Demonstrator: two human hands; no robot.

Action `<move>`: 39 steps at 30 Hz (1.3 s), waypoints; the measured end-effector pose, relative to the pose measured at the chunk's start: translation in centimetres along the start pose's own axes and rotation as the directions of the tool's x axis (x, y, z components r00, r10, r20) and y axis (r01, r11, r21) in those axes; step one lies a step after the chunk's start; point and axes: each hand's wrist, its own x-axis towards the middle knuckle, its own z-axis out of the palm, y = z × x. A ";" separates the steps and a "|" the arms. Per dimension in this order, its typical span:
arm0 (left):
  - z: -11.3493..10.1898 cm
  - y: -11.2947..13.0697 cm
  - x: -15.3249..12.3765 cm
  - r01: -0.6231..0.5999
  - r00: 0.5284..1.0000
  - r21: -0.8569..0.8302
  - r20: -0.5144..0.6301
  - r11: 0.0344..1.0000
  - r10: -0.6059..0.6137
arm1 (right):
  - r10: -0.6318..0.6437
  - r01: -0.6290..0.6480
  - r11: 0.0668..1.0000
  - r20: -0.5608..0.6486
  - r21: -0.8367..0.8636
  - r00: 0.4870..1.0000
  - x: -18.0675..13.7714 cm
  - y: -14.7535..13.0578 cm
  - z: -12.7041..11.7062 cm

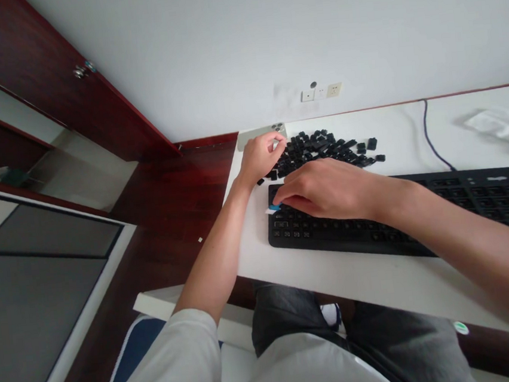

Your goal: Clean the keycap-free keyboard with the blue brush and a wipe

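A black keyboard point(350, 245) lies along the white desk, with its keycaps off over much of the left part. My right hand point(326, 190) reaches across it from the right. Its fingers pinch a small blue tool with a white tip point(273, 209), perhaps a brush, over the keyboard's left end. Many loose black keycaps point(317, 146) form a pile behind the keyboard. Beside the pile's left side, my left hand point(262, 155) rests with curled fingers by a phone point(249, 136). Something whitish shows between those fingers, but I cannot tell what it is.
A dark cable point(432, 138) runs from the keyboard's back to the wall edge. Crumpled white tissue or plastic point(503, 126) lies at the back right. Wall sockets point(320, 93) sit above the desk. A reddish door point(67, 77) stands at the left.
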 end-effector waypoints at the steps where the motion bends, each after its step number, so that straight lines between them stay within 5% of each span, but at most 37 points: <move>1: -0.1 0.0 0.0 0.004 1.000 0.006 -0.001 1.000 -0.004 | 0.004 -0.004 1.000 -0.002 0.001 1.000 0.0 0.0 0.0; 39: 0.4 0.4 -0.2 -0.027 0.999 0.004 0.041 1.000 0.026 | 0.056 -0.045 0.990 0.083 -0.134 0.995 -0.2 -2.5 0.4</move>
